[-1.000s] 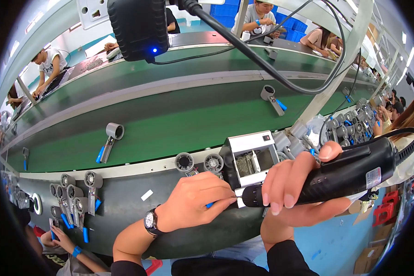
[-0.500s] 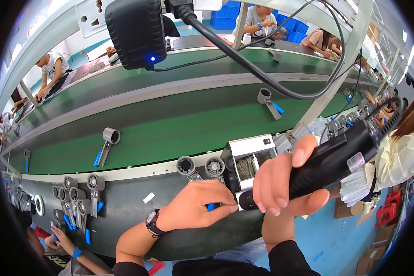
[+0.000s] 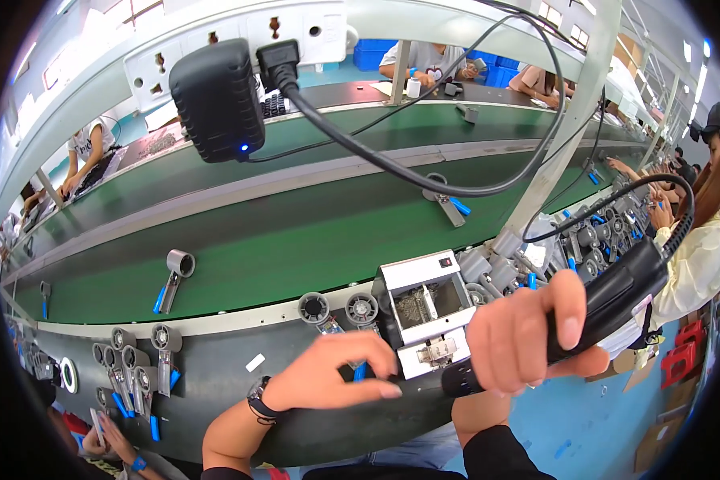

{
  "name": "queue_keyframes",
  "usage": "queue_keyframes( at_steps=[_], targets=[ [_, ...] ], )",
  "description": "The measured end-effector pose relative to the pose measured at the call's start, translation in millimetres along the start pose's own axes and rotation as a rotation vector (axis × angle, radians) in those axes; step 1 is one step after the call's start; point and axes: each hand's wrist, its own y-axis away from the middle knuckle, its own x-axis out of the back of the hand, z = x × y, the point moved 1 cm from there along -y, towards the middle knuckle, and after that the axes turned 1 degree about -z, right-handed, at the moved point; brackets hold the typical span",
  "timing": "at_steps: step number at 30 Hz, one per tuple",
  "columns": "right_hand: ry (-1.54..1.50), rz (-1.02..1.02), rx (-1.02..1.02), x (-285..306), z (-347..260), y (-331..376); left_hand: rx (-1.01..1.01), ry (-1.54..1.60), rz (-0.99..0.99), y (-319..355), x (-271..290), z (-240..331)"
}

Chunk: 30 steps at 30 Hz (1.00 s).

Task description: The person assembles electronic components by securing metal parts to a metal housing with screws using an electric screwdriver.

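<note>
My right hand [image 3: 532, 332] grips a black electric screwdriver [image 3: 596, 308], tilted with its tip pointing down-left toward the bench edge. My left hand [image 3: 340, 376], with a watch on the wrist, pinches a small grey part with a blue handle [image 3: 360, 370] against the dark bench surface, just left of the screwdriver tip. A white open box feeder holding small screws [image 3: 424, 308] stands right behind both hands. Two round grey parts [image 3: 338, 308] lie beside the feeder.
A green conveyor belt [image 3: 296, 240] runs behind the bench, carrying grey parts with blue handles [image 3: 172, 276]. Several finished parts [image 3: 136, 364] lie at the left, more [image 3: 584, 236] at the right. A black power adapter [image 3: 216, 100] hangs above. Other people work along the line.
My right hand has tilted the screwdriver's rear end up and drawn it closer to the feeder. My left hand stays on the small part at the bench edge.
</note>
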Motion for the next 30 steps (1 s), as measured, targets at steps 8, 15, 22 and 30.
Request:
queue_keyframes(
  at_steps=[8, 15, 22, 30],
  targets=[
    [0.414, 0.189, 0.127, -0.1, -52.2, 16.3, 0.129, -0.179, 0.553, -40.0, 37.8, -40.7],
    [0.562, 0.370, 0.161, 3.0, -70.2, 27.5, 0.223, -0.435, 0.163, -161.2, 65.4, -129.6],
    [0.546, 0.410, 0.159, 7.9, -72.4, 31.3, 0.603, -0.280, 0.020, -245.6, 81.4, -227.8],
    [0.543, 0.522, 0.215, 11.0, -75.2, 34.8, 0.702, 0.178, 0.242, -270.8, 64.1, -243.5]
  ],
)
